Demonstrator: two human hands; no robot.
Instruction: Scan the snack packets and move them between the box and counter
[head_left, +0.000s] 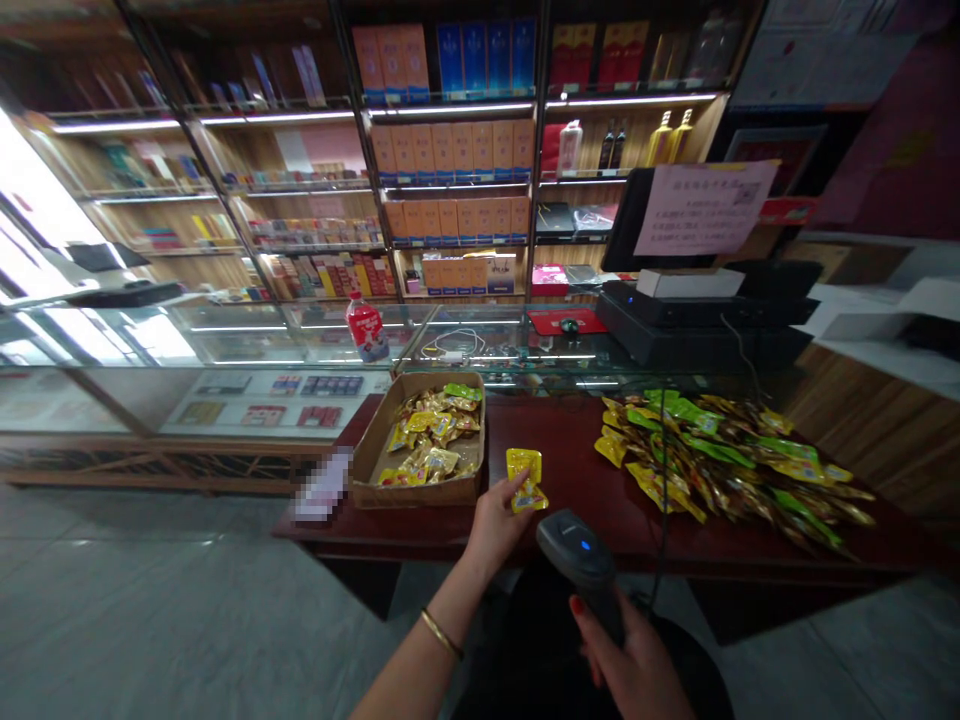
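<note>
Between the fingers of my left hand (499, 520) is a small yellow snack packet (525, 468), held just above the table's front part. My right hand (630, 645) is wrapped round a dark barcode scanner (574, 550) with a lit blue light. The scanner's head is close to the packet, a little right of and below it. On the left stands an open cardboard box (420, 495) holding several yellow, gold and green packets (431, 430). To the right, a large heap of similar snack packets (720, 455) lies on the dark red table (555, 420).
A glass counter (495, 350) runs behind the table, with a red bottle (365, 325) on it. A monitor bearing a paper notice (697, 205) stands at the back right. The scanner's cord (662, 500) hangs before the heap. Shelves with boxes (457, 150) line the wall.
</note>
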